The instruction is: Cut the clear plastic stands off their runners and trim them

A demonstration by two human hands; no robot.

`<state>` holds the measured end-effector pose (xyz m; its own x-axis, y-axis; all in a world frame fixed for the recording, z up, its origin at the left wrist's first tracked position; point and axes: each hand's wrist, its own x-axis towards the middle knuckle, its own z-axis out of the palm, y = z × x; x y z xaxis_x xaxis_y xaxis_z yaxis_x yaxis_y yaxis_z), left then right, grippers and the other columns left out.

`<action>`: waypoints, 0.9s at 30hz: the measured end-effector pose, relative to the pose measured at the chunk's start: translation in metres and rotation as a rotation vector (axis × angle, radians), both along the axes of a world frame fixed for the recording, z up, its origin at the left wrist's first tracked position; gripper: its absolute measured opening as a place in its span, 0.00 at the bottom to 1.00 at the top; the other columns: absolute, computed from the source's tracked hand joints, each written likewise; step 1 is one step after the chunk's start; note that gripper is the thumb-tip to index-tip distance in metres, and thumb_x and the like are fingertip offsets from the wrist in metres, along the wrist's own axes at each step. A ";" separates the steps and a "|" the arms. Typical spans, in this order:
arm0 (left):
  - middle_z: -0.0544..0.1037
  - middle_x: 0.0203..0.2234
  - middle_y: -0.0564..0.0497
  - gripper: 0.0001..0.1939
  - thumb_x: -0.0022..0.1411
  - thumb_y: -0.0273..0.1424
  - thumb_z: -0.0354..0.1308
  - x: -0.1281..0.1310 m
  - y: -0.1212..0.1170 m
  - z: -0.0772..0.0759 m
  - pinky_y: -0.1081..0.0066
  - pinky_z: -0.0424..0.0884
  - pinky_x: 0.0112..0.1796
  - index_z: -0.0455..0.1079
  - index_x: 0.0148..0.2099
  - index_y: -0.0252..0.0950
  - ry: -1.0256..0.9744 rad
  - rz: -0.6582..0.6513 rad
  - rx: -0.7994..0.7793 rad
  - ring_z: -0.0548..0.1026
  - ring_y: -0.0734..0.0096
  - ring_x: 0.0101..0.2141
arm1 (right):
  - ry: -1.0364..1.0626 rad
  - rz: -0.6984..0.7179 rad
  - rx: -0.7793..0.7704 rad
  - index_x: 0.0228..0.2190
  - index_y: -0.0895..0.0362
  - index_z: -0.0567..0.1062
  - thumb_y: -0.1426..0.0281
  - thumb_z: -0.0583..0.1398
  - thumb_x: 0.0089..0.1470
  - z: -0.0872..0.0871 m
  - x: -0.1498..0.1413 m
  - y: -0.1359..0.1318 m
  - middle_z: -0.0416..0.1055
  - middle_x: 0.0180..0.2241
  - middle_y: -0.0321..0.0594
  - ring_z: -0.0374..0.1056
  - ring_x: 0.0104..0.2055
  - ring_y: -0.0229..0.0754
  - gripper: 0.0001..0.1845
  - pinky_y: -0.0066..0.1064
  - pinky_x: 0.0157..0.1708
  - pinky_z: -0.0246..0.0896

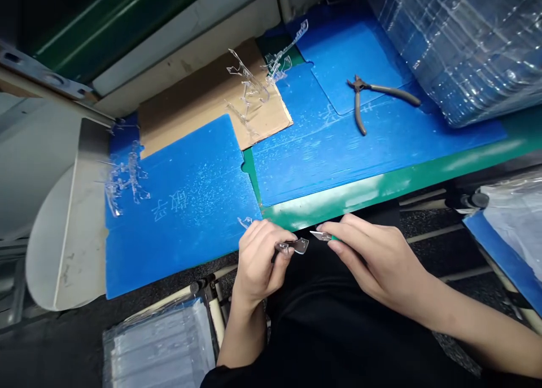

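Observation:
Pinched in my left hand [260,258] is a small clear plastic part [301,245], its curved end sticking out to the right. My right hand [372,252] is closed around a utility knife [322,236] with a bit of green at its handle. The pointed blade faces left, toward the plastic part, with a small gap between them. Most of the knife's handle is hidden by my fingers. Both hands are just in front of the table's near edge. Beyond my left hand, a small clear piece [244,222] shows at the edge of the blue sheet [203,179].
Diagonal cutters [359,87] lie spread on a blue sheet. Clear plastic sprues [249,88] sit on the cardboard [190,94], with more clear scraps [127,176] at the left. Stacked clear trays [474,49] stand at the right. A bagged tray [161,348] is below the table.

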<state>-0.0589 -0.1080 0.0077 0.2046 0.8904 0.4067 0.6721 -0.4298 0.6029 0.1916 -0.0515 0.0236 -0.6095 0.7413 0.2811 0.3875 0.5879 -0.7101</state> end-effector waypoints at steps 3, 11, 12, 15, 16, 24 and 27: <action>0.82 0.32 0.50 0.05 0.78 0.32 0.56 0.002 0.001 -0.002 0.61 0.64 0.38 0.73 0.49 0.41 0.033 0.019 0.082 0.76 0.64 0.31 | -0.017 0.003 0.016 0.52 0.56 0.78 0.68 0.55 0.78 0.003 0.001 -0.006 0.75 0.34 0.38 0.69 0.30 0.38 0.13 0.32 0.31 0.60; 0.82 0.31 0.50 0.10 0.80 0.38 0.55 0.008 0.002 0.001 0.62 0.65 0.38 0.75 0.47 0.41 0.066 0.072 0.155 0.76 0.66 0.31 | -0.026 0.018 0.001 0.55 0.58 0.78 0.70 0.56 0.77 0.000 0.000 -0.013 0.74 0.36 0.38 0.70 0.31 0.38 0.13 0.33 0.32 0.61; 0.82 0.31 0.50 0.10 0.80 0.38 0.55 0.008 0.001 0.001 0.62 0.65 0.38 0.75 0.47 0.40 0.065 0.071 0.156 0.76 0.67 0.31 | -0.023 0.016 -0.006 0.54 0.58 0.78 0.70 0.56 0.77 0.000 0.000 -0.014 0.74 0.36 0.38 0.70 0.31 0.38 0.13 0.33 0.32 0.60; 0.81 0.30 0.51 0.10 0.80 0.37 0.56 0.008 0.001 0.003 0.63 0.65 0.38 0.75 0.47 0.39 0.062 0.068 0.168 0.77 0.68 0.31 | -0.020 0.010 -0.033 0.53 0.57 0.79 0.69 0.55 0.78 0.002 0.001 -0.015 0.74 0.36 0.38 0.68 0.30 0.38 0.13 0.32 0.31 0.59; 0.81 0.30 0.51 0.09 0.80 0.36 0.57 0.008 0.001 0.003 0.63 0.65 0.38 0.75 0.46 0.38 0.065 0.064 0.173 0.77 0.68 0.31 | -0.024 0.010 -0.042 0.53 0.57 0.79 0.69 0.55 0.78 0.003 0.001 -0.016 0.74 0.36 0.37 0.68 0.29 0.38 0.13 0.32 0.31 0.58; 0.81 0.31 0.49 0.08 0.79 0.33 0.58 0.018 -0.005 0.010 0.63 0.63 0.38 0.75 0.46 0.36 0.022 -0.015 0.104 0.74 0.69 0.31 | -0.059 -0.147 -0.118 0.51 0.56 0.80 0.67 0.55 0.78 -0.014 0.001 0.005 0.81 0.42 0.42 0.78 0.40 0.43 0.14 0.32 0.42 0.67; 0.79 0.32 0.49 0.09 0.80 0.34 0.55 0.027 -0.009 0.012 0.64 0.64 0.37 0.75 0.48 0.37 -0.157 -0.051 -0.078 0.73 0.68 0.32 | 0.020 -0.116 -0.193 0.55 0.56 0.79 0.68 0.55 0.78 -0.016 0.001 0.009 0.82 0.48 0.45 0.80 0.48 0.47 0.14 0.35 0.50 0.71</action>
